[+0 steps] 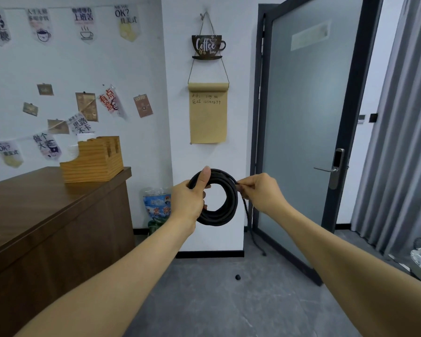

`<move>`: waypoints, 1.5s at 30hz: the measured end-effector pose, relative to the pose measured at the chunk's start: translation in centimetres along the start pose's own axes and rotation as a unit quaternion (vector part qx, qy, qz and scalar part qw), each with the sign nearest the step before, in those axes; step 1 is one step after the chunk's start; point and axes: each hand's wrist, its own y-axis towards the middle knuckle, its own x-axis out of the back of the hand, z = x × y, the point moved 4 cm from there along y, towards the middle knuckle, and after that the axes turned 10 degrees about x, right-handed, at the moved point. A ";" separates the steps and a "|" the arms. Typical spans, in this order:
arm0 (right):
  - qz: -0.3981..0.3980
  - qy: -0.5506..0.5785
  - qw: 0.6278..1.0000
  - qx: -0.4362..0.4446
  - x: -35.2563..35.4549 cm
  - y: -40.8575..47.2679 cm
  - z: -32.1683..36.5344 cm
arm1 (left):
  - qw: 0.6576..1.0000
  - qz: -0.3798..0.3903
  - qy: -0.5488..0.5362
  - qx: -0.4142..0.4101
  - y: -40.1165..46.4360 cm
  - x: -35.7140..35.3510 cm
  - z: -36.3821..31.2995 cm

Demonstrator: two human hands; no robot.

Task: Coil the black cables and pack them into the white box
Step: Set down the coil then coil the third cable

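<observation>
Head view: both my arms are stretched out in front of me, with a black cable (225, 195) held up between them at chest height, before the white wall.
Left hand: my left hand (188, 199) grasps the coil's left side, thumb pressed up over the loops, fingers wrapped behind.
Right hand: my right hand (259, 190) pinches the strand where it leaves the coil's upper right edge.
Loose tail: a short tail (252, 229) hangs from that pinch down to just above the floor.
Done: most of this cable looks wound, by my reckoning, into several neat loops.
Left: the tail needs winding in, then packing.
White box: I cannot pick it out for certain; a pale container at the right edge may be it.
</observation>
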 end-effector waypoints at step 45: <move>0.075 0.427 0.862 -0.263 -2.3 -1.0 3.6 | 0.949 -0.175 0.203 -0.168 2.9 2.8 -1.1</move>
